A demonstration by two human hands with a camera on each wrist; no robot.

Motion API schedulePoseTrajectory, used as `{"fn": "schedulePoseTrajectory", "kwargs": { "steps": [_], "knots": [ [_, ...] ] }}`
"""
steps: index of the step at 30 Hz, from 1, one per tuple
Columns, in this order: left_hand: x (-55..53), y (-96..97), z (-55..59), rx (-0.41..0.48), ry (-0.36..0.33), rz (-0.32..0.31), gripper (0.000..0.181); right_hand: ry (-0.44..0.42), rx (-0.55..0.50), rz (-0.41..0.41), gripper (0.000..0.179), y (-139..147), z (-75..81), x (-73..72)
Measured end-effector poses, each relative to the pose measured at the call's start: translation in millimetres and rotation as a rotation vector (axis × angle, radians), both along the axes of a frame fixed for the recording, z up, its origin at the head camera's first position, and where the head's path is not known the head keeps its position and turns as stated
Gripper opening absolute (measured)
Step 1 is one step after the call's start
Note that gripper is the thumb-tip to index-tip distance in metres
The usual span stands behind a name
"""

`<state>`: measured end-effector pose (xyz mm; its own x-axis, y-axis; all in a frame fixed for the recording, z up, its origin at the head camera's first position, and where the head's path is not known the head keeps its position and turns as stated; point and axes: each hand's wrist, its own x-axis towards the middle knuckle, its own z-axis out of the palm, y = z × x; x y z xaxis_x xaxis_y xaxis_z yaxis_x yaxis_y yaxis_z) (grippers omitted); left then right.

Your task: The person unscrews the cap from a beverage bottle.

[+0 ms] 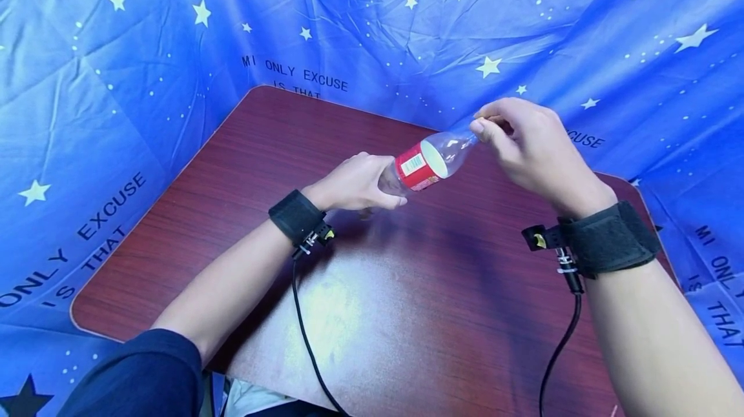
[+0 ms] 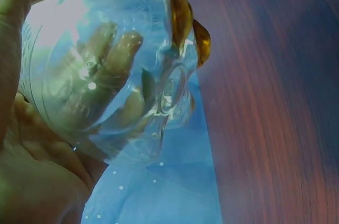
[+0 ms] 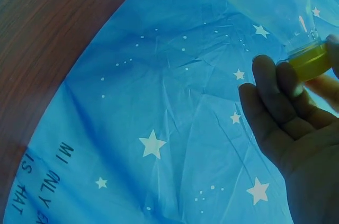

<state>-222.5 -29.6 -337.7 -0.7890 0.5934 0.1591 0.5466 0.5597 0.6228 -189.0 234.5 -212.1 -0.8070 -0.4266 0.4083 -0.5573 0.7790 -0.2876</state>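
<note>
A clear plastic bottle (image 1: 457,148) with a red label (image 1: 420,168) is held tilted above the table, its neck pointing up and to the right. My left hand (image 1: 357,183) grips the lower part, thumb on one side and fingers round the other. In the left wrist view, a little amber liquid (image 2: 181,18) lies in the lobes of the bottle's base. At the neck, my right hand (image 1: 537,152) pinches the yellow cap (image 3: 311,63) between thumb and fingers. The cap sits on the bottle's mouth in the right wrist view and is hidden behind the fingers in the head view.
The brown wood-grain table (image 1: 232,165) has rounded corners and a bright glare near its front. Blue star-printed cloth (image 1: 372,23) hangs close round its back and sides. Black cables (image 1: 306,333) run down from the straps on both wrists.
</note>
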Motion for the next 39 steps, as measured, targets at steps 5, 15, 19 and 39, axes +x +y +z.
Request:
{"fn": "schedulePoseTrajectory", "kwargs": {
  "steps": [5, 15, 19, 39],
  "knots": [
    [-1.0, 0.0, -0.4, -0.004, 0.012, 0.013, 0.046, 0.063, -0.043, 0.075, 0.019, 1.7, -1.7, -1.6],
    [2.6, 1.8, 0.4, -0.124, 0.159, 0.098, 0.057, -0.335, -0.026, -0.2, 0.057, 7.4, 5.3, -2.7],
    [2.9, 0.6, 0.9, -0.14, 0.184, 0.11, 0.054, -0.323, -0.026, -0.167, 0.05, 6.3, 2.8, -1.9],
    [-4.9, -2.8, -9.3, 0.103, -0.079, -0.065, 0.043, 0.181, -0.049, 0.112, 0.019, -6.2, -5.6, -3.9]
  ]
}}
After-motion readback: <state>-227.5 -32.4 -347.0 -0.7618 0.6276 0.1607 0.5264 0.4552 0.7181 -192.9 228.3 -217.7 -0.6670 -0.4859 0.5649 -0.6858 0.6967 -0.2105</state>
